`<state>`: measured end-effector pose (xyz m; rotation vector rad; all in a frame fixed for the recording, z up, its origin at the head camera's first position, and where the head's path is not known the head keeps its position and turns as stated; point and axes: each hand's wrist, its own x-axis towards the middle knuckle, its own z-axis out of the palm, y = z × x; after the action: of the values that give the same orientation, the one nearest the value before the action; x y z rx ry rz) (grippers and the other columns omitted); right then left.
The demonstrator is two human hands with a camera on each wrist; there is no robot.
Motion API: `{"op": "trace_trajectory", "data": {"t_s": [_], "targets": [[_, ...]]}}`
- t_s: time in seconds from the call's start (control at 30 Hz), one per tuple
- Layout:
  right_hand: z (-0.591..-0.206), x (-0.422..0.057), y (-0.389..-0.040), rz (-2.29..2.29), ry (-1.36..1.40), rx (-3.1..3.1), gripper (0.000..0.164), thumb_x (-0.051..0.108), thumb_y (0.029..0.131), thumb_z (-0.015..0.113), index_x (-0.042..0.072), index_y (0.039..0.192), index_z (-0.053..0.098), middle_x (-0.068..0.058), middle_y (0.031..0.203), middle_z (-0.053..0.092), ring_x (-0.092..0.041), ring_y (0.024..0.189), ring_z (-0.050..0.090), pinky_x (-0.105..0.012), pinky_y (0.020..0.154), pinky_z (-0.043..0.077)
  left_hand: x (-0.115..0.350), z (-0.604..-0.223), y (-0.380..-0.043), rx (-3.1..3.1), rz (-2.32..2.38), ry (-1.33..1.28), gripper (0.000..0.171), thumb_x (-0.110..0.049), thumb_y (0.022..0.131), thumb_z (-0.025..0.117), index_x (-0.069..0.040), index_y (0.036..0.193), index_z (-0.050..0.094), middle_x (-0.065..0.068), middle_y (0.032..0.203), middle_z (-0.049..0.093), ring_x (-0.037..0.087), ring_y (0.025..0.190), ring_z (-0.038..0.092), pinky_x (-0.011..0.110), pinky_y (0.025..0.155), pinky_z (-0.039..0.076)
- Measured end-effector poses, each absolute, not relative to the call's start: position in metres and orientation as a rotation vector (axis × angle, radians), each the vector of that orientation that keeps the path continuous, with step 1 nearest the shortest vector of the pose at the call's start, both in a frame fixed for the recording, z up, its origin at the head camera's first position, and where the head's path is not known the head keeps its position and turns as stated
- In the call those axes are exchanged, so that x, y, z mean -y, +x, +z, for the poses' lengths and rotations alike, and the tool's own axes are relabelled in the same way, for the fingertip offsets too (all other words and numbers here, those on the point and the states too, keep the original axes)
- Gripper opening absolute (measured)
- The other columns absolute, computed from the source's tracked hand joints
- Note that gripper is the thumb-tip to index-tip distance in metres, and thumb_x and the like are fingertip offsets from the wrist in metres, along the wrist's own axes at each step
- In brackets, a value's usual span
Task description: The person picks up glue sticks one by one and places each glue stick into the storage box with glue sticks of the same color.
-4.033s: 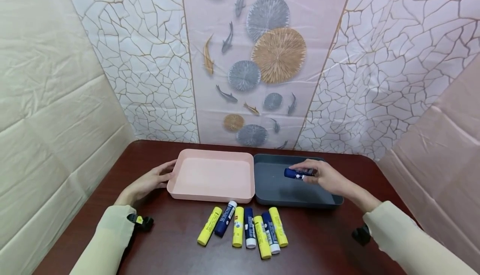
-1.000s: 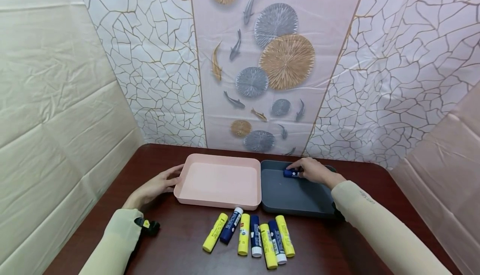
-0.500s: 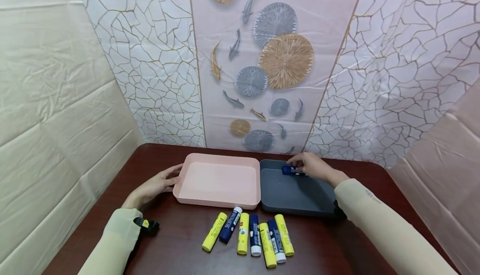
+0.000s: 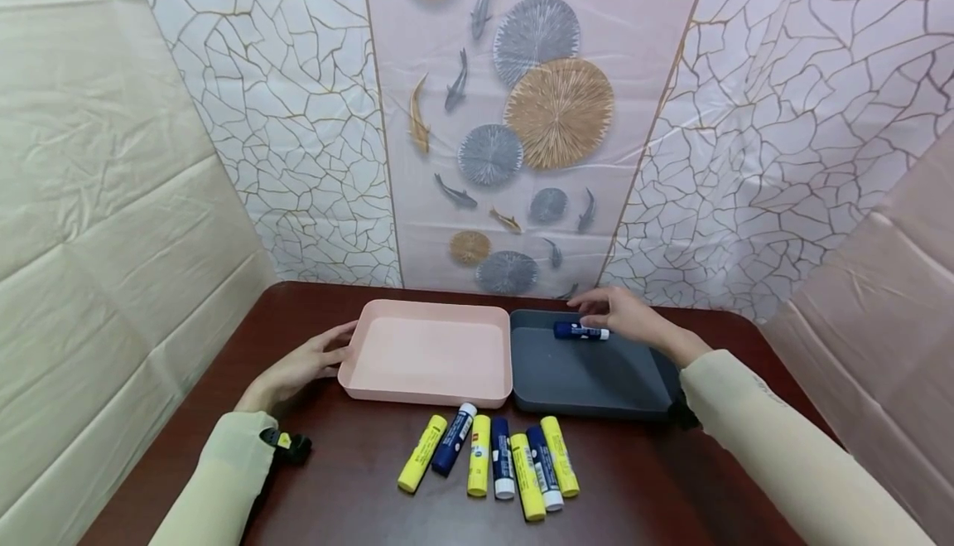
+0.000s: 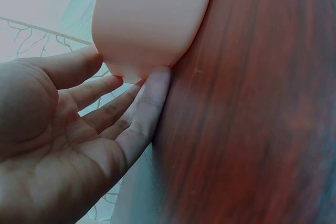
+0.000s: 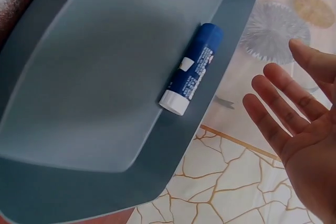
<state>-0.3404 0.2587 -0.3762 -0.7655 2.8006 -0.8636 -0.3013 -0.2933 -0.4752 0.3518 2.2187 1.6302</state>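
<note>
My left hand [image 4: 301,368] rests its fingertips against the outer left side of a pink tray [image 5: 149,24], fingers nearly straight. A dark grey-blue tray [image 4: 589,380] stands right beside the pink one. Inside it, along the far wall, lies a blue glue stick [image 6: 193,69] with a white end. Just above that glue stick is my right hand [image 4: 626,314]; in the right wrist view its fingers are spread, holding nothing, apart from the stick.
In front of the trays lies a row of yellow glue sticks [image 4: 422,453] and blue glue sticks [image 4: 503,459] on the dark red-brown table [image 4: 350,480]. A patterned cloth [image 4: 440,223] hangs behind the table's far edge.
My right hand carried the blue glue stick to the far side of the dark tray, laid it down and let go. My left hand has stayed at the pink tray.
</note>
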Motion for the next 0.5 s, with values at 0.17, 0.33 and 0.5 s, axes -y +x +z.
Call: {"op": "trace_trajectory", "data": {"t_s": [0.17, 0.33, 0.5], "targets": [[-0.369, -0.259, -0.329, -0.868, -0.733, -2.824, 0.036, 0.008, 0.102, 0.067, 0.002, 0.138, 0.066, -0.022, 0.121, 0.069, -0.031, 0.103, 0.068, -0.047, 0.083, 0.057, 0.293, -0.474, -0.302, -2.205, 1.649, 0.382, 0.065, -0.022, 0.112, 0.05, -0.009, 0.167, 0.018, 0.023, 0.169, 0.02, 0.04, 0.143, 0.042, 0.05, 0.109, 0.047], [-0.366, -0.259, -0.322, -0.871, -0.757, -2.838, 0.035, 0.008, 0.101, 0.068, 0.004, 0.137, 0.067, -0.019, 0.117, 0.071, -0.029, 0.102, 0.069, -0.047, 0.083, 0.058, 0.295, -0.473, -0.303, -2.21, 1.647, 0.391, 0.065, -0.021, 0.112, 0.05, -0.008, 0.167, 0.018, 0.022, 0.17, 0.018, 0.041, 0.145, 0.039, 0.053, 0.111, 0.045], [-0.367, -0.257, -0.316, -0.848, -0.75, -2.838, 0.037, 0.01, 0.101, 0.068, 0.006, 0.138, 0.067, -0.015, 0.114, 0.072, -0.025, 0.096, 0.068, -0.041, 0.076, 0.056, 0.296, -0.476, -0.302, -2.212, 1.649, 0.378, 0.066, -0.022, 0.111, 0.052, -0.008, 0.167, 0.02, 0.021, 0.17, 0.019, 0.04, 0.144, 0.04, 0.051, 0.109, 0.046]]}}
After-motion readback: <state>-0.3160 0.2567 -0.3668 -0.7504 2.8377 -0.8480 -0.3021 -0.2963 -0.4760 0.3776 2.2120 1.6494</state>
